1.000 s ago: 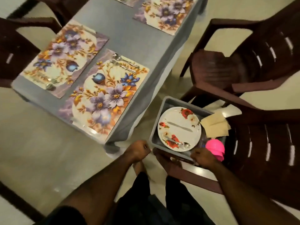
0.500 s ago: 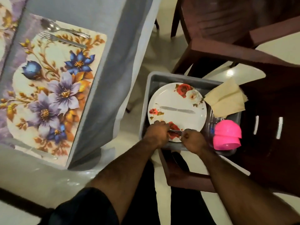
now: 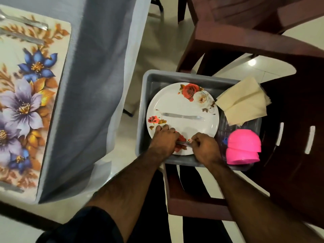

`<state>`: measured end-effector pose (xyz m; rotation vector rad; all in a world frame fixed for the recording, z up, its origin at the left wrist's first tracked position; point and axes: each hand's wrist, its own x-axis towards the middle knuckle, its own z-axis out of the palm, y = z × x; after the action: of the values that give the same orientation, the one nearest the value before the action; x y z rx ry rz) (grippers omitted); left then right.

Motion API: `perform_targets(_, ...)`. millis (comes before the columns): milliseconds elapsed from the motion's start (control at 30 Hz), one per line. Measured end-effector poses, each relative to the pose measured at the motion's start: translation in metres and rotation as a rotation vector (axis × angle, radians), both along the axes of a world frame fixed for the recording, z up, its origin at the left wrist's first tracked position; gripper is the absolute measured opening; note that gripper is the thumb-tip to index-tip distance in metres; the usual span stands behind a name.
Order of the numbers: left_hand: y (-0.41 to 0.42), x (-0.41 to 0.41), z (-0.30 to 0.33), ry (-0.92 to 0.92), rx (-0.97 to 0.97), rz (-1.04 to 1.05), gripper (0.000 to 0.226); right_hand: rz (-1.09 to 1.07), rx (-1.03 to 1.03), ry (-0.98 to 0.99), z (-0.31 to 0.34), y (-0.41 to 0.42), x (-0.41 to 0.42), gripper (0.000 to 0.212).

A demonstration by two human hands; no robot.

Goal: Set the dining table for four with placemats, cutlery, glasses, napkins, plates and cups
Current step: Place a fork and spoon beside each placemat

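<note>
Having just come down from the grey bin's (image 3: 145, 102) near rim onto the plate (image 3: 184, 106) inside it, left hand (image 3: 164, 140) and right hand (image 3: 204, 146) are each pinching cutlery (image 3: 183, 142) there, gathering another setting for the counter (image 3: 98, 50).

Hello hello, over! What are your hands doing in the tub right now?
Both hands over the plate in the grey tub. Right hand pinches cutlery; left hand curled at its other end. Knife lies untouched. Nothing blocking.
</note>
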<state>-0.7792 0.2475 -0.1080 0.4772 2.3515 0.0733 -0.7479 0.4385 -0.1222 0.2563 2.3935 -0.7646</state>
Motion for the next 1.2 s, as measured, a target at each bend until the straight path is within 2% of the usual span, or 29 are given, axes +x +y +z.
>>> perform_targets(167, -0.013, -0.006, 0.010, -0.022, 0.039, 0.127, 0.023, -0.084, 0.010, 0.180, 0.011, 0.005, -0.014, 0.010)
perform_targets(267, -0.021, -0.008, 0.019, 0.009, 0.087, 0.345, 0.013, -0.205, 0.026, 0.274, 0.013, 0.007, -0.026, 0.014)
perform_targets(333, -0.026, -0.009, 0.023, 0.048, 0.133, 0.590, 0.011, -0.239, 0.044, 0.327, 0.012, 0.006, -0.035, 0.013)
perform_targets(433, -0.033, -0.010, 0.025, -0.005, 0.291, 1.032, 0.023, -0.074, 0.081, 0.321, 0.004, -0.002, -0.048, 0.020)
perform_targets(500, -0.035, -0.010, 0.024, -0.047, 0.373, 1.179, 0.031, 0.098, 0.117, 0.293, -0.002, -0.013, -0.059, 0.028)
perform_targets(633, -0.037, -0.006, 0.025, -0.119, 0.460, 1.315, 0.033, 0.333, 0.193, 0.282, -0.013, -0.028, -0.078, 0.036)
perform_targets(767, -0.039, -0.002, 0.029, -0.156, 0.506, 1.370, 0.031, 0.468, 0.310, 0.256, -0.022, -0.027, -0.084, 0.026)
perform_targets(900, -0.039, -0.002, 0.033, -0.166, 0.515, 1.418, 0.031, 0.462, 0.368, 0.160, -0.015, -0.026, -0.079, 0.031)
perform_targets(1033, -0.037, -0.002, 0.036, -0.186, 0.523, 1.428, 0.031, 0.419, 0.320, 0.160, -0.008, -0.019, -0.069, 0.042)
perform_targets(1200, -0.038, -0.007, 0.038, -0.182, 0.506, 1.423, 0.031, 0.164, 0.291, 0.121, -0.008, -0.026, -0.063, 0.045)
